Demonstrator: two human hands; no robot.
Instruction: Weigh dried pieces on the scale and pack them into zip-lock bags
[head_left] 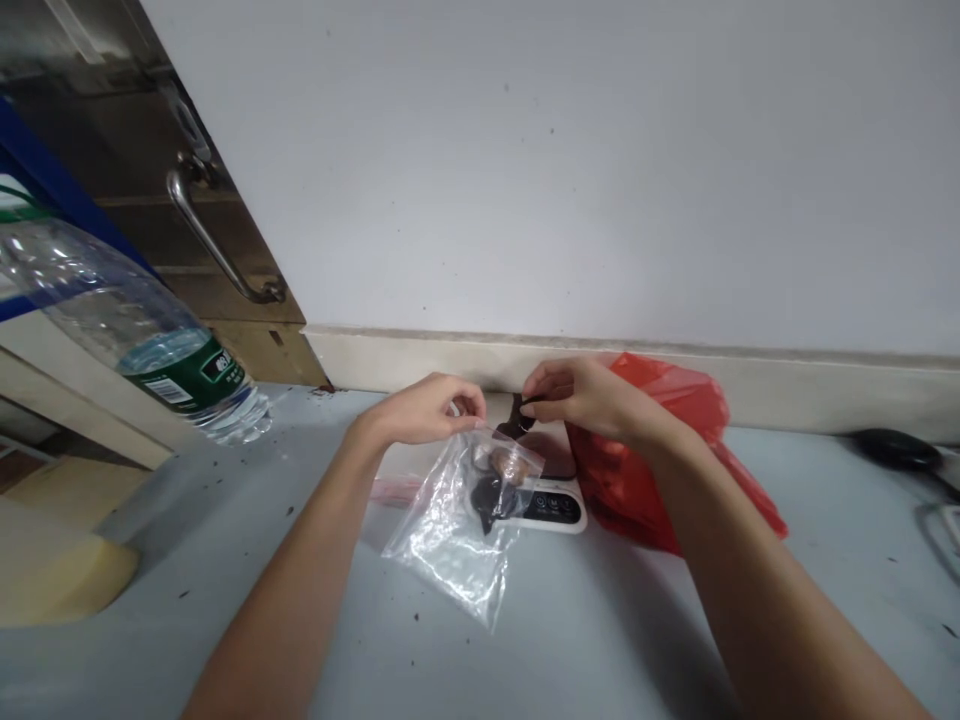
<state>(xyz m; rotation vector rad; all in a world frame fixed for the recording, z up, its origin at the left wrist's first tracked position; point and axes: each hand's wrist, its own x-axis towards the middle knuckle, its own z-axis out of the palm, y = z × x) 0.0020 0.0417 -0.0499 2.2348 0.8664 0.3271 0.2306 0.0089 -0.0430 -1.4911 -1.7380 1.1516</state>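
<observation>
A clear plastic zip bag (pixel 454 555) hangs from my left hand (pixel 431 408), whose fingers are pinched on its top edge. Inside the bag show a dark piece and a brownish lump, whose kinds I cannot tell. My right hand (pixel 589 398) pinches a dark, flat, irregular piece (pixel 516 418) just above and right of the bag's mouth. Under both hands sits a white kitchen scale (pixel 576 518) with a black button panel, partly covered by the bag. Its display is not readable.
A red plastic bag (pixel 679 400) stands right of the scale, beside my right forearm. At left are a large water bottle (pixel 187 360) and a pale yellow object (pixel 82 580). A black corded object (pixel 896 448) lies far right. The white wall (pixel 570 200) closes off the back.
</observation>
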